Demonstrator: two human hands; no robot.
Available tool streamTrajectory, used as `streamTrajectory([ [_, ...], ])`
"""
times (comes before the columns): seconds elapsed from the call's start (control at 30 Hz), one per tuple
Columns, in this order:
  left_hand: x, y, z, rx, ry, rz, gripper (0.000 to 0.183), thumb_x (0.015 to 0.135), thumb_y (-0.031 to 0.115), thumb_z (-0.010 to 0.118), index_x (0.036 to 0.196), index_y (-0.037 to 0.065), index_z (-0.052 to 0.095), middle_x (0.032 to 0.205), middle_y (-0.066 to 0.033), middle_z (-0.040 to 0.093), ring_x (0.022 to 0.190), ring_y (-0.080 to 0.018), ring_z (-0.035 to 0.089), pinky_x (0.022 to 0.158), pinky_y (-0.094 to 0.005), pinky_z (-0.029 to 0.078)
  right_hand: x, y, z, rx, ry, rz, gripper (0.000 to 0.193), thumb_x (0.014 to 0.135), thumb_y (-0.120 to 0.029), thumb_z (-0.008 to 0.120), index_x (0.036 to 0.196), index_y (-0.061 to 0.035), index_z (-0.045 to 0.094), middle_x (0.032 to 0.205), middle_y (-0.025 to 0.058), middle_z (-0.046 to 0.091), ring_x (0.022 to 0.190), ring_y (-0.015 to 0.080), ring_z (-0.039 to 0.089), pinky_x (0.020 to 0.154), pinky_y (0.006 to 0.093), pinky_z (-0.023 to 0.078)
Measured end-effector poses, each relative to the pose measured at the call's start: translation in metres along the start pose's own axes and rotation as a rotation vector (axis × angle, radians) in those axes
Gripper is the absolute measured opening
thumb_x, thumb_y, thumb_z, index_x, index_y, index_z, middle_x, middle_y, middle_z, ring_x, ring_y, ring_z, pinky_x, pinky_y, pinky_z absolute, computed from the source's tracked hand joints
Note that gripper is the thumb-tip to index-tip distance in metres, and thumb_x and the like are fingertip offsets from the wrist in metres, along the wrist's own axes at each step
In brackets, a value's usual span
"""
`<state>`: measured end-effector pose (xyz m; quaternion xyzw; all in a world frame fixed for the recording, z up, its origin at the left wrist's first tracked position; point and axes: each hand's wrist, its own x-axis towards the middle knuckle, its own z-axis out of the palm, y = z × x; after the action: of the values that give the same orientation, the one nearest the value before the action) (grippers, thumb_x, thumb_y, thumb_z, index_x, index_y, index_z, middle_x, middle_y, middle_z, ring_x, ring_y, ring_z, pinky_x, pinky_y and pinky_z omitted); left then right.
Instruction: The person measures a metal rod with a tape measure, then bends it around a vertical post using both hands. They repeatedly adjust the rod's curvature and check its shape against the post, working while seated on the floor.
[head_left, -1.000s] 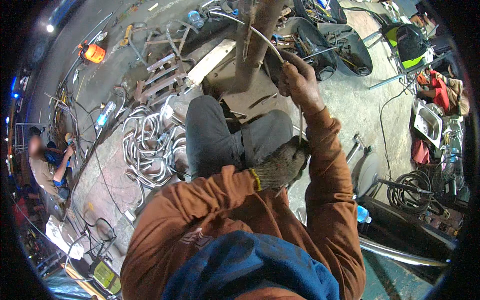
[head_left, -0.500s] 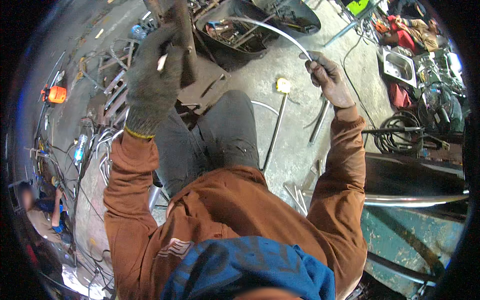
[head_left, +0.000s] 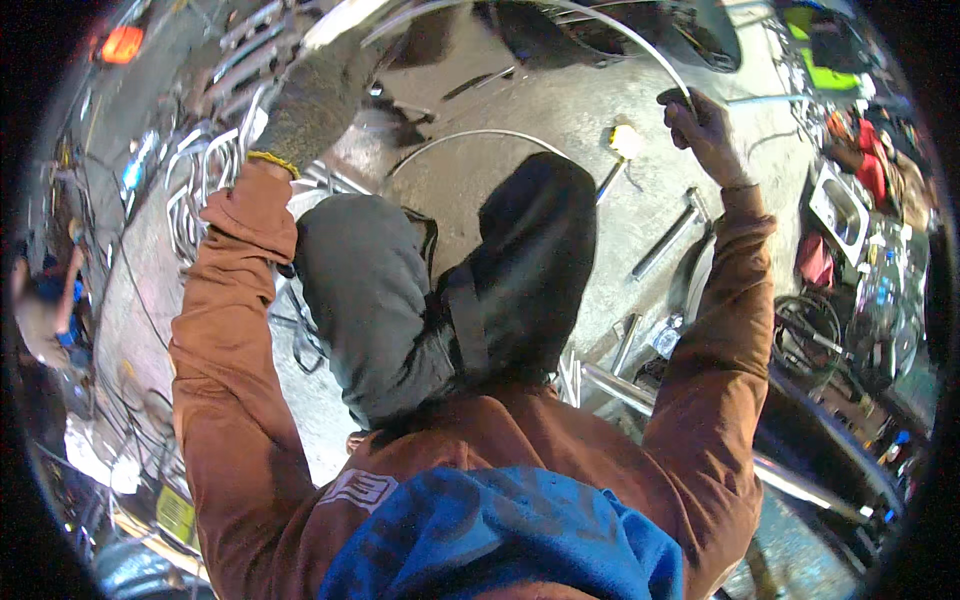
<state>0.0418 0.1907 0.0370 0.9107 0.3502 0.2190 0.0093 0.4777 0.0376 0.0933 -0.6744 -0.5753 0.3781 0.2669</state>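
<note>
My bare right hand (head_left: 705, 132) is closed on a thin, pale curved metal rod (head_left: 610, 22), pinching it near its right-hand end. From there the rod arcs over the top of the view toward my left hand (head_left: 318, 108), which wears a dark knitted glove with a yellow cuff edge. The glove's fingers are smeared and partly hidden beside a bright metal piece (head_left: 345, 20), so whether it grips the rod cannot be made out. A second thin curved rod (head_left: 480, 134) shows beyond my knees.
A yellow tape measure (head_left: 623, 142) and a hammer (head_left: 668, 236) lie on the floor to the right. Bent metal tubes (head_left: 195, 190) are piled at left. A steel sink basin (head_left: 840, 205) and coiled cable (head_left: 810, 330) sit far right. Another person (head_left: 45, 310) is at far left.
The view has shifted and my knees have come up. Both arms reach farther out, and the curved rod now arcs higher across the top. My right hand still holds it.
</note>
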Motion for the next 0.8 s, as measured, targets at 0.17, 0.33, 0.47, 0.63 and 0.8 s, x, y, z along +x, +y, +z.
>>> streamTrajectory([
  [0.17, -0.106, 0.012, 0.089, -0.619, -0.407, -0.555, 0.034, 0.097, 0.028, 0.049, 0.119, 0.002, 0.055, 0.086, -0.0169, 0.063, 0.071, -0.0274, 0.064, 0.071, -0.0409, 0.051, 0.016, 0.118, 0.084, -0.260, -0.075, 0.249, 0.028, 0.093, -0.031, 0.060, 0.100, -0.0044, 0.067, 0.074, 0.0053, 0.062, 0.066, 0.0152, 0.056, 0.063, 0.0327, 0.047],
  [0.33, -0.138, 0.020, 0.171, -0.439, -0.495, -0.530, 0.033, 0.095, 0.025, 0.048, 0.118, 0.003, 0.056, 0.108, -0.0231, 0.060, 0.093, -0.0340, 0.063, 0.077, -0.0477, 0.050, -0.010, 0.207, 0.143, -0.544, -0.006, 0.283, 0.023, 0.090, -0.028, 0.061, 0.100, -0.0093, 0.070, 0.084, 0.0129, 0.069, 0.076, 0.0301, 0.068, 0.071, 0.0422, 0.053],
  [0.47, -0.136, 0.022, 0.208, -0.219, -0.555, -0.562, 0.030, 0.092, 0.027, 0.050, 0.115, 0.012, 0.060, 0.107, -0.0232, 0.061, 0.101, -0.0412, 0.060, 0.087, -0.0501, 0.048, -0.027, 0.246, 0.175, -0.482, 0.313, 0.118, 0.016, 0.086, -0.020, 0.066, 0.098, -0.0129, 0.073, 0.091, 0.0114, 0.066, 0.078, 0.0311, 0.065, 0.069, 0.0402, 0.052],
  [0.63, -0.123, 0.032, 0.221, -0.106, -0.547, -0.585, 0.028, 0.090, 0.029, 0.054, 0.113, 0.017, 0.064, 0.108, -0.0213, 0.059, 0.103, -0.0393, 0.060, 0.087, -0.0489, 0.049, -0.027, 0.269, 0.196, -0.519, 0.475, 0.114, 0.017, 0.087, -0.021, 0.067, 0.100, -0.0139, 0.074, 0.096, 0.0119, 0.064, 0.087, 0.0314, 0.063, 0.076, 0.0392, 0.051],
  [0.8, -0.125, 0.043, 0.226, -0.044, -0.598, -0.614, 0.031, 0.092, 0.032, 0.053, 0.116, 0.015, 0.063, 0.110, -0.0211, 0.060, 0.104, -0.0394, 0.059, 0.089, -0.0498, 0.048, -0.017, 0.284, 0.214, -0.476, 0.546, 0.152, 0.021, 0.083, -0.017, 0.065, 0.103, -0.0174, 0.071, 0.102, 0.0103, 0.064, 0.092, 0.0346, 0.061, 0.079, 0.0429, 0.050],
])
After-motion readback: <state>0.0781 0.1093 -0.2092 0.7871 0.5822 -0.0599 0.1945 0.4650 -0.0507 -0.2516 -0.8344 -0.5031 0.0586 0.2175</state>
